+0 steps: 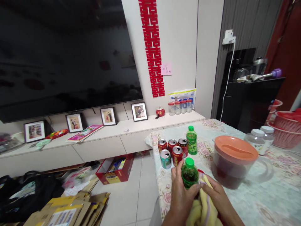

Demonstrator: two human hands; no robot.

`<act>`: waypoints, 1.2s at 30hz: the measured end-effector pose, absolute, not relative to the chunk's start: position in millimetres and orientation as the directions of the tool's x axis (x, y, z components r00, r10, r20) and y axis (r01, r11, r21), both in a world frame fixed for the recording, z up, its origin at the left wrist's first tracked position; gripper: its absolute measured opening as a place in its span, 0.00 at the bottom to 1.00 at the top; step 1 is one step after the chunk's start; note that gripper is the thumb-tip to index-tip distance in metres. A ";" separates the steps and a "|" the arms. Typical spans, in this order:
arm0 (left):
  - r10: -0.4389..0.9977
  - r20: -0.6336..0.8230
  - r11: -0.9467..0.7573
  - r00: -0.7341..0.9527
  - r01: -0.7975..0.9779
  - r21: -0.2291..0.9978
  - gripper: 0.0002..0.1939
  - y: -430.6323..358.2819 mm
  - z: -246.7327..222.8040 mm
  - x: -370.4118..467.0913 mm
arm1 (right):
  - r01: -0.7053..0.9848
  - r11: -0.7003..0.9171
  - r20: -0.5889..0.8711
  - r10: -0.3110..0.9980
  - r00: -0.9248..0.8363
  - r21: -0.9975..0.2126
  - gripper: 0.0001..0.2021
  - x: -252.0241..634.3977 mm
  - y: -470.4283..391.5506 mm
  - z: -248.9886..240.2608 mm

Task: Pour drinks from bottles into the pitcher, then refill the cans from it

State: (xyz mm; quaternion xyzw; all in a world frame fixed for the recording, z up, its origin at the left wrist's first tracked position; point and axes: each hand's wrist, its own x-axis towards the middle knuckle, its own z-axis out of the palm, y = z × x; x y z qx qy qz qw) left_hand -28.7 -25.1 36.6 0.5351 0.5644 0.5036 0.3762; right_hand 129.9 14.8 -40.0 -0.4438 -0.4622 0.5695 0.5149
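Observation:
My left hand (180,191) is wrapped round a green plastic bottle (189,175) with a green cap, held upright above the near edge of the table. My right hand (217,194) grips a yellow cloth (207,204) with a purple stripe, bunched against the bottle's right side. Part of something red shows behind the cloth; I cannot make out what it is. Just beyond the bottle stand several opened drink cans (177,154), mostly red, with one teal can (165,159). Another green-capped bottle (192,141) stands behind them.
A large clear pitcher (229,172) with an orange lid and dark liquid stands right of my hands on the flowered tablecloth (265,207). Behind it are white-lidded jars (257,136). A low cabinet (110,131) runs along the wall. Flattened cardboard (70,208) lies on the floor.

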 end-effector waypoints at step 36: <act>0.982 0.151 -0.128 -0.111 0.196 0.972 0.42 -27.8 28.5 -34.4 | -0.377 -0.123 -0.082 0.989 -0.123 -0.918 0.30 128.0 -1.0 -23.5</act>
